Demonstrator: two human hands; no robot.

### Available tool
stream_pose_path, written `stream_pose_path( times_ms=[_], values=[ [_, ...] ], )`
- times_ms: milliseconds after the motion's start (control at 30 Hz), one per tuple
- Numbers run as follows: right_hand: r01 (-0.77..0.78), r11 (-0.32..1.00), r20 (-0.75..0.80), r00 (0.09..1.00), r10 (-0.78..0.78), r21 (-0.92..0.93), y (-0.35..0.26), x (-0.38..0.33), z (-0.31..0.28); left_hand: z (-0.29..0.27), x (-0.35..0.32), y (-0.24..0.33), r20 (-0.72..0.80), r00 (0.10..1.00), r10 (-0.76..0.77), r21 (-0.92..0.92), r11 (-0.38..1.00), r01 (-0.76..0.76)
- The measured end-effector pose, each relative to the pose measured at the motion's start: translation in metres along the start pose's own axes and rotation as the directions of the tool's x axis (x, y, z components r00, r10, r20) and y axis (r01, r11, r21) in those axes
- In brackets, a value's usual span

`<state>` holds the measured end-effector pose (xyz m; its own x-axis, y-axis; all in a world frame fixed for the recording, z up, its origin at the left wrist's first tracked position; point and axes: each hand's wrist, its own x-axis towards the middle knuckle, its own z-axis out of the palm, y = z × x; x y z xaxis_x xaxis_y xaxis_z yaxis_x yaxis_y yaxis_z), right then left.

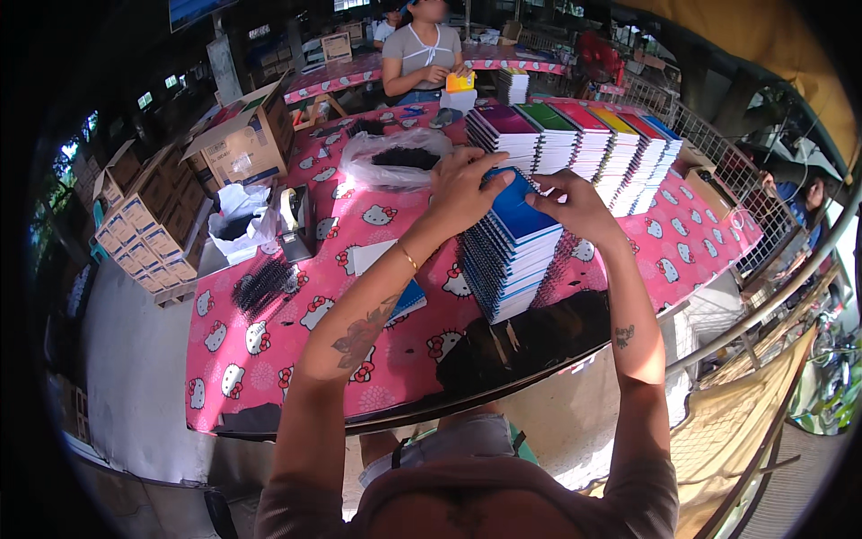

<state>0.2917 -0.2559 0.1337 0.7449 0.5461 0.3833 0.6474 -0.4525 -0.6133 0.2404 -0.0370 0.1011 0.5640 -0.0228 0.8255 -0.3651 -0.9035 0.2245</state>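
Note:
A tall stack of blue spiral notebooks [510,269] stands near the table's front edge, with black coils along its left side. The top notebook [521,211] lies cover up, and both my hands grip its far end. My left hand [460,187] is at the far left corner, its thumb on the cover and fingers curved over the edge. At the right edge, my right hand [577,207] has its thumb on the cover and bent fingers by the far corner. Beneath my left forearm, another blue notebook [411,299] lies partly hidden.
Rows of coloured notebooks [575,148] stand behind the stack. Left of it are a plastic bag [359,171] of black coils, loose coils [265,286], a tape dispenser [294,225] and cardboard boxes [238,148]. Across the pink table [386,368], a person [420,58] handles a yellow item.

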Motion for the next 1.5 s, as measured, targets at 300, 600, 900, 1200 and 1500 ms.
stream_pose_path(
  times_ms=[300, 600, 900, 1200, 1500],
  values=[
    [0.474, 0.879, -0.508, 0.769, -0.387, 0.048, -0.070, -0.102, -0.009, -0.101, -0.196, -0.050, 0.461, 0.872, -0.162, 0.097, 0.987, 0.132],
    [0.278, 0.732, -0.100, 0.955, -0.278, 0.622, -0.049, -0.134, 0.136, -0.079, -0.254, -0.066, 0.352, 0.936, -0.014, 0.234, 0.969, -0.074],
    [-0.028, 0.698, 0.089, 0.995, -0.051, 0.715, -0.007, -0.144, 0.198, -0.084, -0.235, -0.070, 0.332, 0.863, -0.380, -0.032, 0.910, 0.413],
    [-0.174, 0.956, 0.248, 0.962, 0.114, 0.238, 0.018, -0.103, 0.265, -0.077, -0.236, -0.076, 0.239, 0.890, -0.387, 0.025, 0.919, 0.393],
    [0.006, 0.975, 0.102, 0.994, -0.029, 0.224, 0.011, -0.092, 0.277, -0.077, -0.246, -0.076, 0.197, 0.902, -0.384, 0.060, 0.923, 0.380]
  ],
)
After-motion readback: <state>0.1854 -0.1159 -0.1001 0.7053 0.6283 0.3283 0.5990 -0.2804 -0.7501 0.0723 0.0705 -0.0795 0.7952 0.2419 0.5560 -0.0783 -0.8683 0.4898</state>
